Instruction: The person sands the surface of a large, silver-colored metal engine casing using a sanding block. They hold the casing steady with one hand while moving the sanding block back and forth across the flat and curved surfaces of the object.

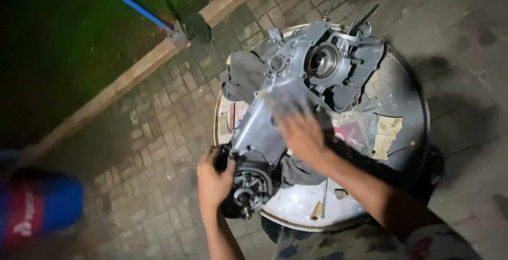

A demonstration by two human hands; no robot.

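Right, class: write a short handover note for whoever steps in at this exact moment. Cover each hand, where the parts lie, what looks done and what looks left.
Left hand: grip closed around the near end of the grey engine casing, beside the geared shaft.
Right hand: flat on the middle of the casing, blurred, fingers spread, holding nothing.
The casing lies across a round metal drum top, on dark rags and paper scraps.
Done: casing is stripped and open, bearing bore exposed.
Left: cannot tell from this view; surface work appears under way.

The right hand (pixel 301 133) is motion-blurred, its fingers indistinct, hiding part of the grey engine casing (pixel 296 80).
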